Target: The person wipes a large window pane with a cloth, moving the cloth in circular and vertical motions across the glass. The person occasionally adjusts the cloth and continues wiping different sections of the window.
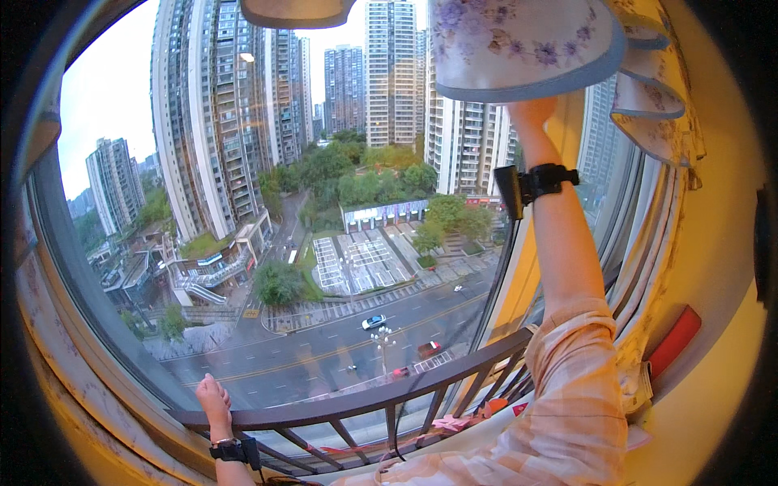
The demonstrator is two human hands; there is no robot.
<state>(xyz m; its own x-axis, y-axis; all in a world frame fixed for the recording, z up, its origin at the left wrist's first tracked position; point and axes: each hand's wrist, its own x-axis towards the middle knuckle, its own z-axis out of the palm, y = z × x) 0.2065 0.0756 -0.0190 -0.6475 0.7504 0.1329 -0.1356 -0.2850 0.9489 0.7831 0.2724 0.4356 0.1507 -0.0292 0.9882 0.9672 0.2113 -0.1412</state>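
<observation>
My right arm reaches up high at the right side of the window. My right hand [532, 112] goes behind the hanging curtain valance [519, 49], pale with purple flowers and a grey-blue hem, which hides its fingers. Whether it grips anything up there does not show. Low at the left, my left hand [213, 398] is raised just above the dark railing [381, 402], in front of the window glass [267, 356]. Its fingers look loosely curled, with nothing visible in them. Each wrist wears a black strapped device.
Floral curtains [81, 389] frame the window at left, and gathered curtain [648, 227] hangs at right. A red object [674, 340] leans by the right wall. Pink paper-like pieces [454, 423] lie behind the railing. Outside, far below, are a road and tall buildings.
</observation>
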